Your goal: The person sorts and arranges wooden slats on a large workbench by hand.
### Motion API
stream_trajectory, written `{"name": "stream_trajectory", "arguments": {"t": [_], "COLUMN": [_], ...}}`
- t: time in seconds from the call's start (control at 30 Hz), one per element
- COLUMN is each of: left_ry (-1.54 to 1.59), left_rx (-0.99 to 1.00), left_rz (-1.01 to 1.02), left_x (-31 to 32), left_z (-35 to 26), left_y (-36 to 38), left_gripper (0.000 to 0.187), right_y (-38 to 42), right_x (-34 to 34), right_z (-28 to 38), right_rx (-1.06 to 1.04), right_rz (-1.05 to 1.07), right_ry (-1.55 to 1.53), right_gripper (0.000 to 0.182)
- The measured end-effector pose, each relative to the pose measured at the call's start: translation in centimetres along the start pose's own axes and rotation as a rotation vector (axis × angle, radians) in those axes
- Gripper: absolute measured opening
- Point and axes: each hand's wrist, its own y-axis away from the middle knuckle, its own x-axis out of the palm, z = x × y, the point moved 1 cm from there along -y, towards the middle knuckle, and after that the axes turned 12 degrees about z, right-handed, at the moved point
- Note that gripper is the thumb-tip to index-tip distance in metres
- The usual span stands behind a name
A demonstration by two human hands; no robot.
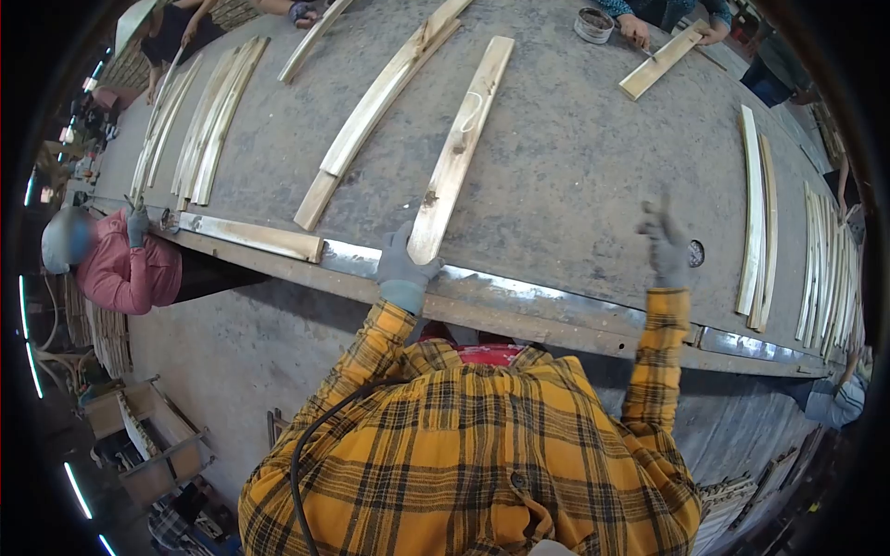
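My left hand (406,271), in a grey glove, grips the near end of a long pale board (461,153) that lies on the grey table and points away from me. A looped mark and dark knots show on the board. To the right, my gloved right hand (665,243) is over the table, apart from the board, with its fingers spread and slightly blurred. Just right of it is a small dark round spot (695,253) on the table. Left of the held board lie two overlapping boards (371,111).
Metal strips (505,283) line the table's near edge. More boards (218,125) lie left, others (753,218) right. A person in pink (130,264) stands at the left edge. Across the table, a co-worker's hands hold a board (660,65) beside a round container (593,25).
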Motion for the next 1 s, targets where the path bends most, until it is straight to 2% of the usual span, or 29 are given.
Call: {"name": "stream_trajectory", "arguments": {"t": [0.07, 0.13, 0.2, 0.27, 0.33, 0.4, 0.43, 0.5, 0.63, 0.7, 0.73, 0.8, 0.87, 1.0], "left_ry": [-0.128, -0.163, -0.196, -0.278, -0.256, -0.233, -0.231, -0.224, -0.253, -0.252, -0.275, -0.296, -0.299, -0.296], "left_rx": [-0.009, 0.019, 0.042, -0.080, -0.090, -0.097, -0.088, -0.081, -0.074, -0.061, -0.033, -0.002, -0.053, -0.063], "left_rz": [0.087, 0.112, 0.138, 0.244, 0.270, 0.295, 0.294, 0.294, 0.300, 0.304, 0.281, 0.261, 0.348, 0.362], "left_x": [-1.5, -3.0, -4.7, -7.2, -8.6, -9.7, -10.2, -10.9, -11.8, -11.9, -11.9, -12.1, -12.7, -12.9], "left_z": [0.3, 1.5, 1.9, 1.2, 1.7, 2.1, 2.2, 2.5, 2.9, 3.2, 3.4, 3.7, 3.4, 3.4], "left_y": [0.9, 1.6, 2.7, 3.5, 3.9, 4.1, 4.2, 3.9, 3.5, 3.3, 3.2, 2.8, 2.7, 2.6], "left_gripper": [0.078, 0.079, 0.080, 0.083, 0.084, 0.085, 0.085, 0.085, 0.085, 0.085, 0.085, 0.085, 0.085, 0.085], "right_y": [0.2, -0.5, -0.9, -1.9, -3.0, -3.9, -4.2, -4.8, -6.1, -5.8, -5.6, -5.0, -5.2, -6.5], "right_x": [7.2, 12.4, 17.1, 20.7, 23.2, 25.0, 25.7, 26.9, 28.3, 28.5, 28.6, 28.6, 28.6, 29.5], "right_z": [2.7, -0.5, 0.8, 1.3, 1.9, 3.4, 3.9, 4.7, 1.4, 1.7, 1.9, 2.8, 3.6, 1.6], "right_rx": [0.309, -0.139, -0.140, -0.068, 0.002, -0.062, -0.061, -0.101, -0.068, -0.196, -0.194, -0.388, -0.305, -0.100], "right_rz": [0.058, 0.185, 0.262, 0.282, 0.299, 0.273, 0.276, 0.306, 0.296, 0.286, 0.285, 0.270, 0.284, 0.306], "right_ry": [0.071, -0.046, 0.207, 0.206, 0.208, 0.424, 0.425, 0.656, 0.753, 0.996, 0.998, 1.028, 1.054, 1.015], "right_gripper": [0.035, 0.037, 0.040, 0.040, 0.039, 0.033, 0.033, 0.034, 0.035, 0.048, 0.048, 0.050, 0.052, 0.054]}}
